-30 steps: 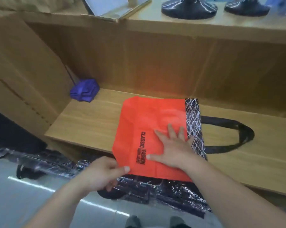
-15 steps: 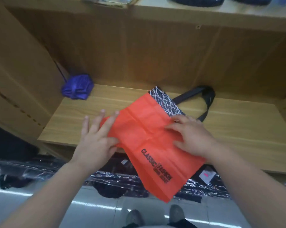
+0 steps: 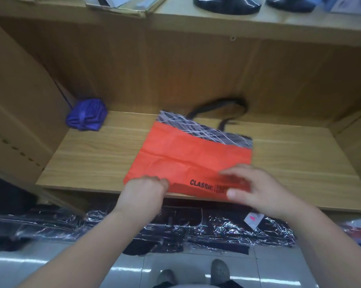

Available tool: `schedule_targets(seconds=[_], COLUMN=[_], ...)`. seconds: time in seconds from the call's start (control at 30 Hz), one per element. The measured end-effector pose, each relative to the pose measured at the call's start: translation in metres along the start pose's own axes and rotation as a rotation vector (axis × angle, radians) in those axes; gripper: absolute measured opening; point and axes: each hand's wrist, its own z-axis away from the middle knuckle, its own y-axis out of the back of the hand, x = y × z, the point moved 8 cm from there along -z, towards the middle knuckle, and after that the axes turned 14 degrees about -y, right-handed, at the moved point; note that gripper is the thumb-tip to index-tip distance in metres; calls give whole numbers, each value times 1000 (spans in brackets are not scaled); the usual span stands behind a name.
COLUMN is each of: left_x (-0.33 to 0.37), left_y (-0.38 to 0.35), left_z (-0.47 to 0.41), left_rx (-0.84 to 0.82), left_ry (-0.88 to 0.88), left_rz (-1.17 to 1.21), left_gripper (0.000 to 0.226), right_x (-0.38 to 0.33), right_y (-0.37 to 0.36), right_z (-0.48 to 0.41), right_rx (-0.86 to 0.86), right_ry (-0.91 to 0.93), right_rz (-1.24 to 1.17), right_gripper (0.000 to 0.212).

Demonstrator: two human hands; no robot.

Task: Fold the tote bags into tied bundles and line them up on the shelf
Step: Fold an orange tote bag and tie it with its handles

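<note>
Lying flat and unfolded, the orange-red fabric tote bag (image 3: 196, 154) sits at the front of the wooden shelf (image 3: 92, 159); my left hand (image 3: 146, 190) and right hand (image 3: 256, 192) each pinch its near hem. One purple tied bundle (image 3: 85, 115) waits back-left; I judge folding and tying remain.

The right hand (image 3: 256, 190) (motion-blurred) covers the print past "CLASSIC" on the tote bag (image 3: 187, 154).

Looking matt and creased on the red cloth tote bag (image 3: 187, 154). Shining softly on the purple cloth bundle (image 3: 86, 115). Showing smooth wood grain on the shelf (image 3: 92, 159). Glinting on crinkly clear plastic wrap (image 3: 217, 227) below.
</note>
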Motion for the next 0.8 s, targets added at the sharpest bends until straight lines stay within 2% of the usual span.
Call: schedule_targets(seconds=[0.07,0.13,0.23,0.33,0.47,0.57,0.67,0.73,0.8], left_x=[13,23,20,-5,-47,-61,-59,-56,-52], left_y=[-1,-1,7,5,-6,-11,-9,-7,-6], left_z=[-4,-11,-15,-10,12,23,18,12,6], left_rx=[33,31,68,57,174,306,395,399,371], left_ry=[8,-22,-14,55,252,389,400,346,272], left_rz=[-3,4,47,249,585,704,697,637,516], left_gripper=[43,41,25,26,14,19,29,35,36], right_x=[-4,5,26,44,47,48,53,54,53], right_y=[-6,-8,-6,2,11,13,9,6,2], right_z=[12,11,0,-8,-8,-16,-27,-29,-27], right_rx=[-44,38,138,272,340,361,364,383,432], right_ry=[-9,11,-19,-66,-87,-103,-164,-169,-91], right_rz=[199,395,419,349,290,303,278,258,264], right_gripper=[84,67,27,11,13,12,11,23,32])
